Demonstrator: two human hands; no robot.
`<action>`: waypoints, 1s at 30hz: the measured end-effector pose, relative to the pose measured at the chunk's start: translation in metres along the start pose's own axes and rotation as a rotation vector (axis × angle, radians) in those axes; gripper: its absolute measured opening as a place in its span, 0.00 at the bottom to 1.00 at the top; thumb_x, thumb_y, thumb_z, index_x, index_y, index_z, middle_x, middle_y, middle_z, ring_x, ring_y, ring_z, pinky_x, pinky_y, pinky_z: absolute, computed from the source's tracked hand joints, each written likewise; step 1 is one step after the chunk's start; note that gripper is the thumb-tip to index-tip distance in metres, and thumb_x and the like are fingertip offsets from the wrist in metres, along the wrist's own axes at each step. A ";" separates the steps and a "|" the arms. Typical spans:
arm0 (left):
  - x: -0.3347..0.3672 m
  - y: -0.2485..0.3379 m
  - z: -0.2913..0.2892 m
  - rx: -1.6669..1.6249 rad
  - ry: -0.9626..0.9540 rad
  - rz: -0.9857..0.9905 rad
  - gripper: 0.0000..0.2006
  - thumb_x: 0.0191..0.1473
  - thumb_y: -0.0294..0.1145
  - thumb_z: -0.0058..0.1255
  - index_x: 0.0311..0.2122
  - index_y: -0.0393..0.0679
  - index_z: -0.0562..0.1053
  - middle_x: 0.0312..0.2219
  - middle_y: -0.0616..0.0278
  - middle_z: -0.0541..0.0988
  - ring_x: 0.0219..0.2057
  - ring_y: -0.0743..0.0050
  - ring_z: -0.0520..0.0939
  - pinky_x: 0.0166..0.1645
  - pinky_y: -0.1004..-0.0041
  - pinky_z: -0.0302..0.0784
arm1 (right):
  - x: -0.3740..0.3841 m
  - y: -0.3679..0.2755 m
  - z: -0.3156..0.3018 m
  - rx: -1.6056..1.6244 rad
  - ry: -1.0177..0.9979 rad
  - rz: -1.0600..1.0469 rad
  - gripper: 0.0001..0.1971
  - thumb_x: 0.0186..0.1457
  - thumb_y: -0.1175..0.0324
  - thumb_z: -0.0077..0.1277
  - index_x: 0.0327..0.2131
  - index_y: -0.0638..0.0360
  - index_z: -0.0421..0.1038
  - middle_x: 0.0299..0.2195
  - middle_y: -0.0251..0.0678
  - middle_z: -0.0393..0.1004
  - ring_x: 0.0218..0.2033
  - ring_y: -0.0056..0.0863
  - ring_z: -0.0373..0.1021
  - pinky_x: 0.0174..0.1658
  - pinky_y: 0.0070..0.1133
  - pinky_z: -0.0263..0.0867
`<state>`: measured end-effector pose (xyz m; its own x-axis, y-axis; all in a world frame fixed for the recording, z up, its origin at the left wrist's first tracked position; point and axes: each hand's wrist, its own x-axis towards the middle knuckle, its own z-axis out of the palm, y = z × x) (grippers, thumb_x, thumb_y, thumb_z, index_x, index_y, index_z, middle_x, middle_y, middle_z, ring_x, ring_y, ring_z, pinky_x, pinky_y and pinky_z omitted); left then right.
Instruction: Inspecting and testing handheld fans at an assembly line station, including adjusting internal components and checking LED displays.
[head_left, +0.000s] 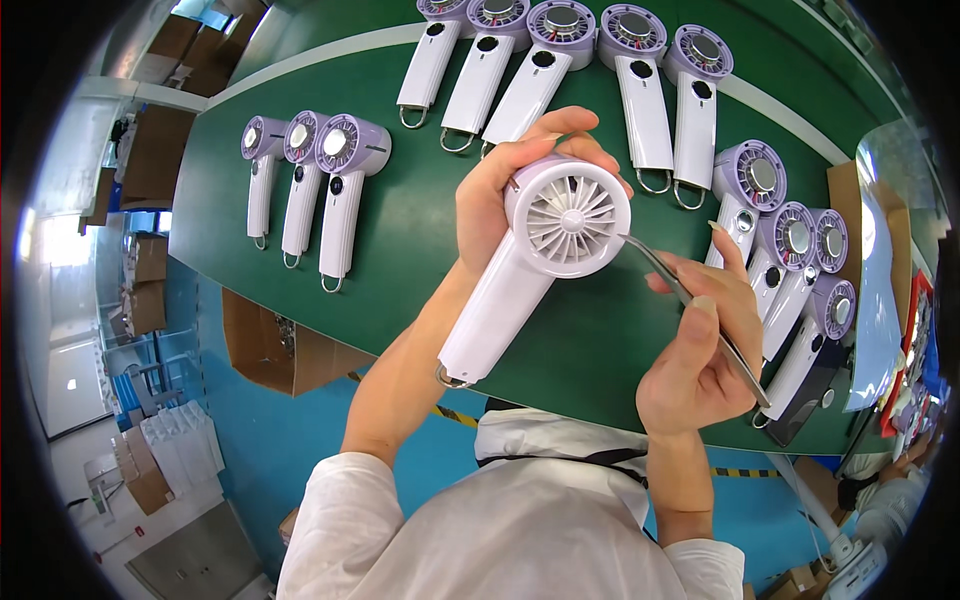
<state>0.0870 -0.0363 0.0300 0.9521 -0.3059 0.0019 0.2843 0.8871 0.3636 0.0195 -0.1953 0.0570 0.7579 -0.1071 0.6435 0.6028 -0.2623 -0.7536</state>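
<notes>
My left hand is wrapped round the head of a white and lilac handheld fan, its grille turned up toward me. The fan's handle slants down to the left and ends in a metal loop. In my right hand is a pair of curved metal tweezers, held between thumb and fingers. Their bent tip is at the right rim of the fan's grille; whether it touches the rim I cannot tell. Part of the fan head is hidden behind the grille and my left fingers.
Three similar fans lie on the green table at the left. Several more lie along the back, and others at the right beside a dark flat device. An open cardboard box stands below the table's left edge.
</notes>
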 end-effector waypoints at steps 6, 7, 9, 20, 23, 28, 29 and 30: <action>0.001 -0.001 -0.001 -0.004 -0.012 -0.008 0.20 0.55 0.36 0.38 0.50 0.35 0.66 0.33 0.47 0.79 0.34 0.48 0.81 0.40 0.60 0.78 | 0.000 0.001 0.001 -0.034 -0.028 -0.014 0.11 0.60 0.71 0.43 0.34 0.71 0.72 0.30 0.48 0.78 0.26 0.31 0.74 0.57 0.48 0.58; 0.001 -0.001 -0.001 -0.002 -0.013 -0.008 0.20 0.55 0.36 0.37 0.50 0.35 0.66 0.33 0.47 0.79 0.34 0.48 0.81 0.40 0.59 0.78 | 0.000 0.000 0.001 -0.033 -0.028 -0.013 0.11 0.60 0.71 0.43 0.34 0.71 0.72 0.30 0.48 0.78 0.26 0.31 0.74 0.57 0.48 0.58; 0.000 0.000 -0.001 0.001 -0.013 -0.008 0.20 0.55 0.36 0.37 0.50 0.35 0.66 0.34 0.46 0.79 0.35 0.48 0.81 0.40 0.59 0.78 | 0.001 -0.001 0.002 -0.034 -0.043 -0.012 0.11 0.60 0.70 0.44 0.34 0.71 0.72 0.30 0.47 0.78 0.26 0.31 0.74 0.56 0.48 0.59; 0.001 -0.003 -0.001 -0.050 -0.083 -0.024 0.20 0.56 0.36 0.34 0.49 0.36 0.67 0.32 0.45 0.78 0.33 0.49 0.80 0.38 0.61 0.78 | -0.001 0.000 -0.001 0.010 -0.038 -0.069 0.11 0.61 0.68 0.46 0.36 0.70 0.72 0.30 0.48 0.78 0.27 0.34 0.75 0.54 0.47 0.62; 0.001 -0.005 -0.001 -0.017 -0.058 -0.039 0.20 0.55 0.36 0.35 0.49 0.36 0.67 0.32 0.45 0.78 0.33 0.49 0.80 0.38 0.62 0.77 | -0.001 -0.001 -0.002 0.019 -0.083 -0.079 0.12 0.61 0.68 0.46 0.37 0.69 0.72 0.31 0.48 0.78 0.29 0.35 0.76 0.53 0.47 0.62; -0.002 -0.010 0.003 0.067 0.010 -0.059 0.19 0.55 0.36 0.37 0.48 0.35 0.66 0.32 0.46 0.79 0.33 0.50 0.81 0.39 0.62 0.77 | -0.003 0.000 0.004 0.034 -0.091 -0.084 0.11 0.61 0.68 0.46 0.38 0.69 0.73 0.32 0.49 0.78 0.32 0.37 0.77 0.53 0.46 0.63; 0.000 -0.012 0.002 0.056 0.012 -0.079 0.19 0.56 0.36 0.38 0.49 0.34 0.66 0.32 0.46 0.79 0.34 0.50 0.81 0.39 0.62 0.78 | -0.003 0.003 0.004 0.053 -0.052 -0.079 0.09 0.53 0.73 0.53 0.38 0.67 0.74 0.33 0.46 0.79 0.32 0.35 0.76 0.52 0.42 0.64; 0.001 -0.013 0.000 0.056 0.013 -0.085 0.19 0.56 0.36 0.38 0.49 0.34 0.66 0.32 0.46 0.79 0.34 0.50 0.81 0.39 0.62 0.78 | -0.003 0.005 0.004 0.072 -0.014 -0.074 0.12 0.46 0.78 0.60 0.38 0.66 0.76 0.34 0.43 0.80 0.33 0.33 0.76 0.50 0.37 0.66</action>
<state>0.0846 -0.0486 0.0252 0.9263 -0.3744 -0.0426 0.3575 0.8375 0.4133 0.0213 -0.1923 0.0504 0.7139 -0.0765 0.6961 0.6731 -0.1990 -0.7122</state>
